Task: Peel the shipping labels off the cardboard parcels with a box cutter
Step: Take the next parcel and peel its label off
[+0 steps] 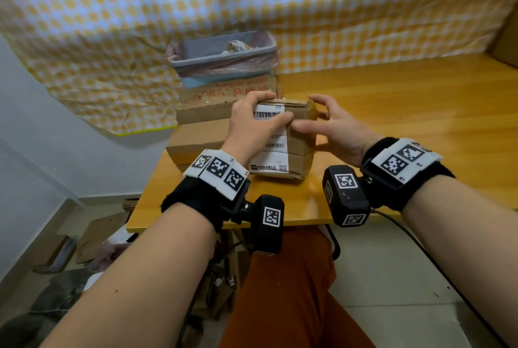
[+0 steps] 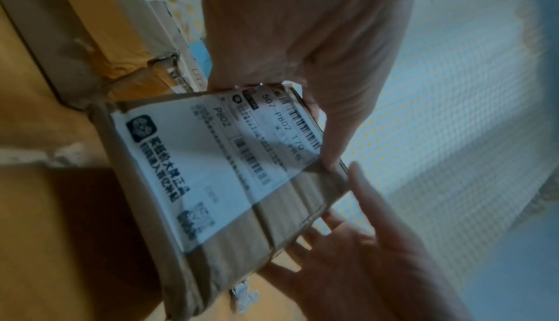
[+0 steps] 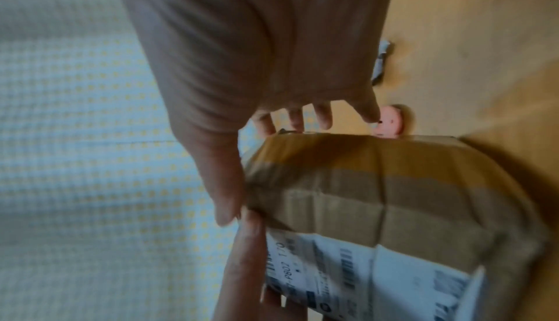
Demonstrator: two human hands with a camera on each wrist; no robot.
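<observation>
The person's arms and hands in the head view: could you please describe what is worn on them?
Both forearms are bare, without sleeves. Each wrist carries a black fuzzy band topped by a white plate of black square markers, with a black boxy camera unit bearing similar markers below the left hand and right hand. A black cable trails from the right unit.

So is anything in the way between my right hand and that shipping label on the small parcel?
Partly. The left hand grips the small parcel at its far end, and its thumb lies across the shipping label near the top barcode. The right hand is at the parcel's right side. The label's lower part is uncovered. No box cutter is in view.
</observation>
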